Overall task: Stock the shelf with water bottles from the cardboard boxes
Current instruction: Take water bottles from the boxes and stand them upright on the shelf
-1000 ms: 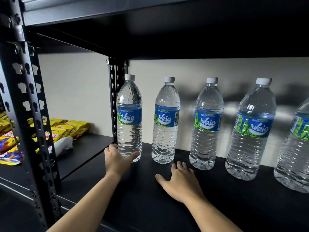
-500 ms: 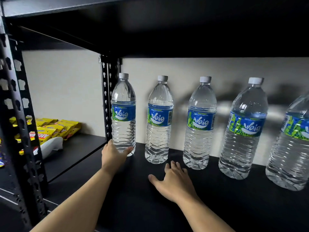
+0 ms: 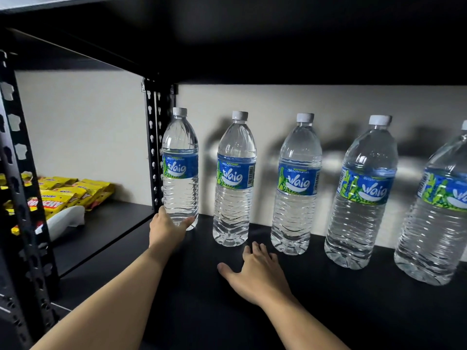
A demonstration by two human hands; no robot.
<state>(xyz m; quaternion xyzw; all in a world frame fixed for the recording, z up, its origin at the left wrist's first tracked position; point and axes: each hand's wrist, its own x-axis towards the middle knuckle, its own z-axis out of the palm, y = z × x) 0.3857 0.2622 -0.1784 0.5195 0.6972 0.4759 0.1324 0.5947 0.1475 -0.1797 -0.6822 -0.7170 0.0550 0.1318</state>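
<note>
On the black shelf (image 3: 328, 311) my left hand (image 3: 168, 227) grips the leftmost clear, blue-labelled bottle (image 3: 180, 170); my right hand (image 3: 255, 272) rests flat, fingers spread.

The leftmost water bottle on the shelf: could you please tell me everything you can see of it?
The leftmost water bottle is clear ribbed plastic, full of water, with a white screw cap and a blue and green "Waig" label around its middle. It stands upright at the back of the black shelf, beside the perforated upright post, first in the row. The left hand grips its base, thumb across the front; nothing else touches it.
</note>
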